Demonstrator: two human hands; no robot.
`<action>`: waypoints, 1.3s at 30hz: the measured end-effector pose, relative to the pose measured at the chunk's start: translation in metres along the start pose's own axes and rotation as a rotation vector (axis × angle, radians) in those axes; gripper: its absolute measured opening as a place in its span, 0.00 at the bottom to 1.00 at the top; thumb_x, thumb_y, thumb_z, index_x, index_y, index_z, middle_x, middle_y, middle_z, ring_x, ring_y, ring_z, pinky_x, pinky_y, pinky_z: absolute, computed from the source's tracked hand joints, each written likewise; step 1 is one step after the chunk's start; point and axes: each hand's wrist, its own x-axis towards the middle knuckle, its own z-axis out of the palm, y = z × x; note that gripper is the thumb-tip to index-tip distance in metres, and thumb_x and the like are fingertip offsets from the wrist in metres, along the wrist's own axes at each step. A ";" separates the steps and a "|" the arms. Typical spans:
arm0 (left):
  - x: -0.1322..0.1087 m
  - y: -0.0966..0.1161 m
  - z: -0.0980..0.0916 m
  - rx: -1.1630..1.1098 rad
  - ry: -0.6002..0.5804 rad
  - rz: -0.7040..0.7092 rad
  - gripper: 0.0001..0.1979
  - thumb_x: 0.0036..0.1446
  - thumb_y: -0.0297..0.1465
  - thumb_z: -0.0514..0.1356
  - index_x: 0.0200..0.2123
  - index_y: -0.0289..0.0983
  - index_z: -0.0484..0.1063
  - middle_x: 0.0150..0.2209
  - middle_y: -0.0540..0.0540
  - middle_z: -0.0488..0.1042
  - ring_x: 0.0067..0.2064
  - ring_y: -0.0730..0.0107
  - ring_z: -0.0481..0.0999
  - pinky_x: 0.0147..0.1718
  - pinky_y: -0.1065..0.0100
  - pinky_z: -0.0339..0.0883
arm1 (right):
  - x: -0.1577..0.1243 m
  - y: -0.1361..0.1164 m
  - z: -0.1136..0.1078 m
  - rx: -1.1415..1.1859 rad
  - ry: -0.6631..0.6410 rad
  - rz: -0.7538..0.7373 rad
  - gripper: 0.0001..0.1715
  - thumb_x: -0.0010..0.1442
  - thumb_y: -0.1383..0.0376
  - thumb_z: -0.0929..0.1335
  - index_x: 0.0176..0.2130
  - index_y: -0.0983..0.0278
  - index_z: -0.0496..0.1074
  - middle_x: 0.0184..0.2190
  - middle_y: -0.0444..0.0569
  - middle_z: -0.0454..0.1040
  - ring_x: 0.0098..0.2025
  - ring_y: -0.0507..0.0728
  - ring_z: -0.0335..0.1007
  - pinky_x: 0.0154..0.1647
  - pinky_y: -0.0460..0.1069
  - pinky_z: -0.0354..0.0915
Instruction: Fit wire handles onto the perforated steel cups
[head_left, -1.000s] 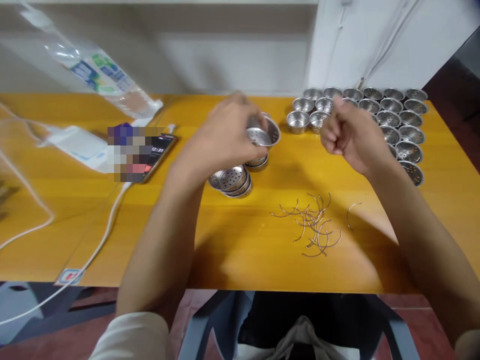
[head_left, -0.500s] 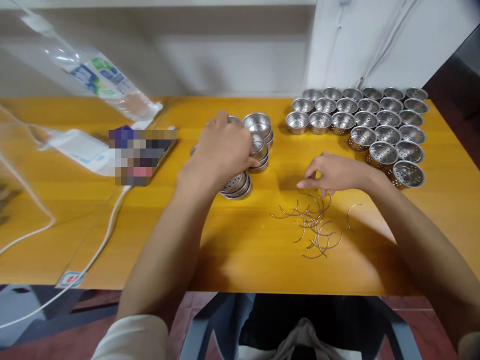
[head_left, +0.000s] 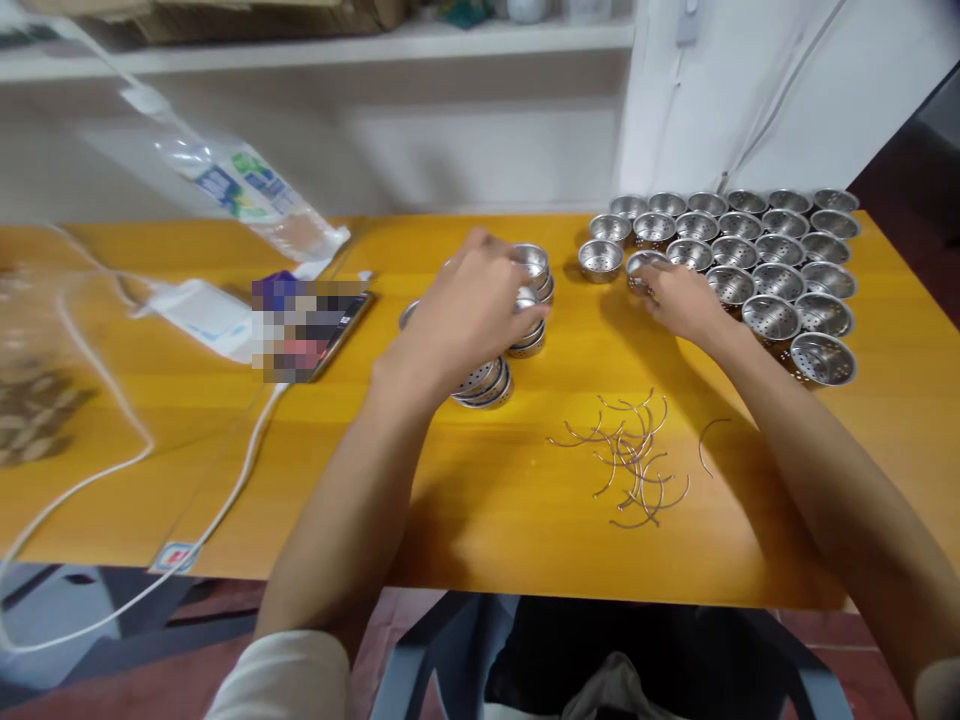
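Note:
My left hand curls over a cluster of stacked perforated metal cups, its thumb against a metal cup at the cluster's right side. The hand hides much of the stacks. Over at the rows on the right, my right hand has its fingers closed at the rim of another perforated cup, partly covering it. Thin curved wires lie in a loose heap nearer the table's front edge. One curved wire sits apart to the right.
Rows of open-topped perforated cups stand at the back right. To the left are a phone, a white power strip, a hanging plastic bottle and a white cable. A shelf runs above the yellow table.
My right hand has moved up and away from above the wires to a cup in the front row. My left hand stays over the stacks, shifted slightly right. The camera view has tilted up.

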 end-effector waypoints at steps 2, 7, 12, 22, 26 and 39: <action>0.000 0.013 0.010 -0.049 0.049 0.021 0.10 0.71 0.32 0.66 0.53 0.39 0.80 0.56 0.38 0.81 0.65 0.39 0.75 0.68 0.37 0.70 | -0.007 -0.005 -0.008 0.050 0.005 -0.002 0.16 0.69 0.65 0.68 0.51 0.64 0.83 0.48 0.61 0.85 0.47 0.70 0.80 0.46 0.58 0.66; -0.004 0.049 0.064 -0.316 0.067 0.098 0.40 0.69 0.33 0.69 0.77 0.43 0.55 0.72 0.32 0.68 0.70 0.39 0.74 0.69 0.42 0.72 | -0.042 -0.032 -0.045 0.450 0.130 -0.099 0.12 0.74 0.56 0.69 0.43 0.60 0.76 0.33 0.50 0.80 0.34 0.60 0.74 0.39 0.54 0.62; 0.004 0.045 0.071 -0.408 0.190 0.144 0.32 0.70 0.30 0.67 0.72 0.44 0.61 0.67 0.35 0.71 0.69 0.43 0.75 0.68 0.43 0.72 | -0.063 -0.063 -0.069 0.603 0.170 -0.329 0.25 0.81 0.45 0.62 0.41 0.59 0.72 0.30 0.45 0.74 0.32 0.56 0.68 0.37 0.52 0.59; 0.004 0.028 0.025 -0.434 0.091 0.276 0.30 0.62 0.29 0.70 0.66 0.42 0.68 0.64 0.38 0.77 0.65 0.44 0.79 0.66 0.44 0.73 | -0.065 -0.053 -0.083 0.356 0.257 -0.556 0.18 0.79 0.55 0.66 0.39 0.61 0.75 0.38 0.50 0.74 0.36 0.55 0.66 0.39 0.52 0.60; 0.000 0.036 0.034 -0.475 0.062 0.332 0.41 0.62 0.28 0.68 0.74 0.45 0.58 0.72 0.36 0.69 0.73 0.40 0.71 0.71 0.41 0.69 | -0.065 -0.059 -0.074 0.149 0.332 -0.598 0.19 0.79 0.58 0.64 0.37 0.61 0.76 0.34 0.50 0.75 0.38 0.58 0.68 0.37 0.53 0.58; 0.009 0.006 0.022 -0.653 -0.106 0.356 0.36 0.61 0.44 0.75 0.69 0.48 0.70 0.67 0.43 0.77 0.70 0.42 0.75 0.72 0.42 0.68 | -0.066 -0.076 -0.078 0.589 0.349 -0.487 0.34 0.79 0.48 0.66 0.25 0.60 0.59 0.20 0.39 0.54 0.23 0.50 0.48 0.29 0.52 0.47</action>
